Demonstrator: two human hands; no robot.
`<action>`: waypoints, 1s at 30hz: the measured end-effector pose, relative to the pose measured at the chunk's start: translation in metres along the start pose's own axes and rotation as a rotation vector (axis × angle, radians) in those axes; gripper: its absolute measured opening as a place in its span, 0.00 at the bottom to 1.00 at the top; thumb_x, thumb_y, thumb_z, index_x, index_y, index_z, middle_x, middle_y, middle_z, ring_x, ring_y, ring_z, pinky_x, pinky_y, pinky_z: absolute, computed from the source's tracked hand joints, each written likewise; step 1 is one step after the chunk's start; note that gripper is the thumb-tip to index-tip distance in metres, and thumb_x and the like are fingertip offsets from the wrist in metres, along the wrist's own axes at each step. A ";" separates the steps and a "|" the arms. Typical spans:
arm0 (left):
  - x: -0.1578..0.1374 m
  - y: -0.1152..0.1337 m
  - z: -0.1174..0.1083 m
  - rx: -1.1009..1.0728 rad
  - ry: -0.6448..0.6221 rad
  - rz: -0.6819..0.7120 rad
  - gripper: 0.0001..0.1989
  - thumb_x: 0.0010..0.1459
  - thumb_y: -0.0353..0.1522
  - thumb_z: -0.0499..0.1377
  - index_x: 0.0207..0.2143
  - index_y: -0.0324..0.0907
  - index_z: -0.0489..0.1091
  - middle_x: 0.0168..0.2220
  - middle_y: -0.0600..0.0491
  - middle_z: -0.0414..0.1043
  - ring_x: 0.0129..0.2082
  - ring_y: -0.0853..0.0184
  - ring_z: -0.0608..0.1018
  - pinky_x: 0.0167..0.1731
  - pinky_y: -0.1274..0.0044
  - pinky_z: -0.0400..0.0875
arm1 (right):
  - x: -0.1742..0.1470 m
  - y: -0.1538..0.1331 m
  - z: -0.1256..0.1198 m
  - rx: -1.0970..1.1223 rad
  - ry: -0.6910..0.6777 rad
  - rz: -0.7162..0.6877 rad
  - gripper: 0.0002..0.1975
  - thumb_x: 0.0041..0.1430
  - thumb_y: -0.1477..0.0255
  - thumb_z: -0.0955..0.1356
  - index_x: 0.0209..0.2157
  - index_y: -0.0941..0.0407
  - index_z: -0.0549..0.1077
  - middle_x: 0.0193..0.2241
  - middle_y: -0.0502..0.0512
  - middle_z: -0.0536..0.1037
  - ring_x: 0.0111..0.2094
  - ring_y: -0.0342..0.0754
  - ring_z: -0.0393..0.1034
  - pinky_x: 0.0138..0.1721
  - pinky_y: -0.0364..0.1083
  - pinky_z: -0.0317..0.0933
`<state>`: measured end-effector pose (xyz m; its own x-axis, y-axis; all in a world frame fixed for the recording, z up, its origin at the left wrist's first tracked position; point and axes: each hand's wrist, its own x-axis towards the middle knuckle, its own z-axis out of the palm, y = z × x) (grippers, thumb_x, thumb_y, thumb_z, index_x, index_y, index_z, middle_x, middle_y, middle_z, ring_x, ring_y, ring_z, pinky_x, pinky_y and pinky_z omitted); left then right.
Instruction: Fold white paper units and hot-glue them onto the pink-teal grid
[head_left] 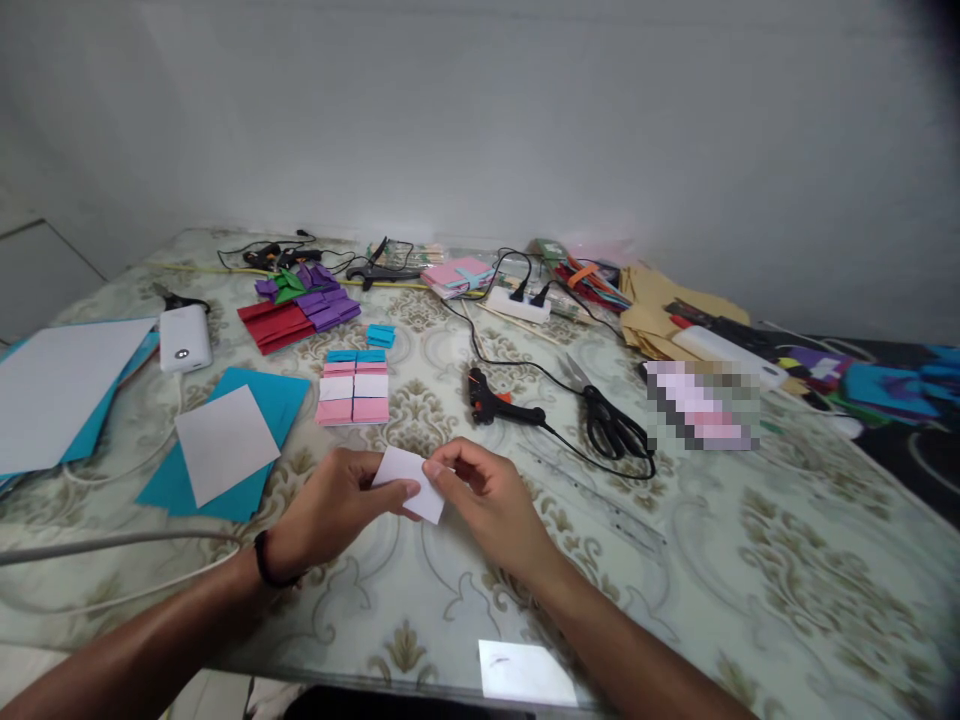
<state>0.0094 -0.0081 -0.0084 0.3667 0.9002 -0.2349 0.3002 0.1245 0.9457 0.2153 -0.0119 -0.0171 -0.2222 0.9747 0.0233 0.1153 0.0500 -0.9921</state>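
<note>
Between my two hands is a small white piece of paper (409,470), held just above the patterned tablecloth. My left hand (337,505), with a dark band at its wrist, grips the paper's left side, thumb on top. My right hand (491,500) pinches its right edge between thumb and fingers. Beyond them lie folded pink, white and blue paper strips (352,410). A black glue gun (495,400) rests past my right hand, with black-handled scissors (607,415) beside it. A clear ruler (600,505) lies to the right of that hand.
White paper (225,445) sits on blue sheets (285,400) at left, near a white power bank (185,338). Red folded papers (274,325) and purple ones (330,305) lie farther back. A power strip (517,305) has plugs and trailing black cords. Brown envelopes (660,300) are at right.
</note>
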 end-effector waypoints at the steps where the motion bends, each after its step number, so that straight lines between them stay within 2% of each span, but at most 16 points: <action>1: 0.000 0.000 0.000 -0.012 0.007 0.003 0.16 0.62 0.41 0.65 0.37 0.36 0.84 0.36 0.45 0.87 0.34 0.58 0.83 0.34 0.74 0.73 | 0.000 -0.001 -0.001 -0.008 -0.016 0.001 0.13 0.65 0.61 0.70 0.32 0.55 0.76 0.28 0.51 0.77 0.31 0.47 0.69 0.34 0.45 0.62; 4: -0.001 0.002 -0.002 -0.019 -0.031 0.017 0.16 0.62 0.41 0.65 0.36 0.36 0.83 0.33 0.47 0.84 0.31 0.61 0.80 0.32 0.74 0.72 | 0.000 -0.005 -0.004 -0.048 -0.073 -0.028 0.13 0.67 0.62 0.69 0.30 0.55 0.75 0.27 0.50 0.75 0.31 0.47 0.68 0.33 0.45 0.60; 8: -0.001 0.006 -0.004 0.068 -0.125 0.073 0.17 0.62 0.43 0.64 0.31 0.37 0.78 0.24 0.55 0.70 0.24 0.70 0.67 0.23 0.79 0.58 | -0.001 -0.009 -0.008 -0.110 -0.155 -0.098 0.13 0.67 0.65 0.69 0.29 0.55 0.76 0.27 0.50 0.76 0.31 0.47 0.69 0.33 0.45 0.59; 10: -0.001 0.008 -0.004 0.121 -0.089 0.105 0.17 0.63 0.43 0.63 0.30 0.38 0.75 0.24 0.58 0.64 0.24 0.71 0.63 0.21 0.79 0.53 | -0.001 -0.010 -0.007 -0.122 -0.165 -0.102 0.14 0.67 0.64 0.69 0.28 0.55 0.75 0.26 0.49 0.75 0.31 0.47 0.68 0.33 0.45 0.58; 12: -0.002 0.009 -0.004 0.143 -0.041 0.126 0.17 0.64 0.42 0.62 0.28 0.39 0.73 0.24 0.59 0.61 0.24 0.72 0.62 0.22 0.79 0.53 | -0.001 -0.009 -0.005 -0.110 -0.163 -0.069 0.15 0.68 0.62 0.69 0.29 0.55 0.74 0.26 0.49 0.73 0.30 0.46 0.66 0.32 0.44 0.58; 17: -0.003 0.011 -0.003 0.071 -0.014 0.111 0.17 0.66 0.42 0.61 0.29 0.39 0.74 0.25 0.57 0.66 0.25 0.70 0.66 0.24 0.79 0.58 | -0.001 -0.009 -0.005 -0.100 -0.183 -0.030 0.16 0.69 0.60 0.68 0.30 0.54 0.72 0.25 0.49 0.71 0.29 0.46 0.65 0.30 0.43 0.58; 21: -0.003 0.011 -0.004 0.123 -0.023 0.150 0.16 0.67 0.40 0.60 0.31 0.39 0.77 0.27 0.55 0.72 0.27 0.69 0.69 0.27 0.79 0.61 | -0.001 -0.011 -0.007 -0.130 -0.203 -0.065 0.15 0.69 0.62 0.68 0.29 0.54 0.73 0.26 0.49 0.71 0.30 0.46 0.65 0.29 0.43 0.57; 24: -0.004 0.012 -0.004 0.134 0.007 0.165 0.15 0.67 0.39 0.60 0.32 0.39 0.80 0.29 0.53 0.76 0.30 0.67 0.73 0.31 0.78 0.64 | -0.001 -0.010 -0.006 -0.115 -0.200 -0.039 0.14 0.68 0.62 0.68 0.30 0.55 0.72 0.26 0.48 0.70 0.29 0.46 0.64 0.30 0.43 0.57; 30: -0.002 0.009 -0.003 0.047 0.055 0.103 0.16 0.66 0.42 0.61 0.32 0.39 0.79 0.27 0.54 0.74 0.28 0.68 0.70 0.28 0.78 0.61 | 0.000 -0.007 -0.005 -0.117 -0.220 0.004 0.17 0.66 0.63 0.69 0.25 0.55 0.68 0.24 0.46 0.67 0.28 0.44 0.60 0.30 0.44 0.55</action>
<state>0.0082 -0.0079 0.0011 0.3493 0.9289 -0.1227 0.3051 0.0111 0.9523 0.2195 -0.0111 -0.0092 -0.4259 0.9045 -0.0210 0.2254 0.0836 -0.9707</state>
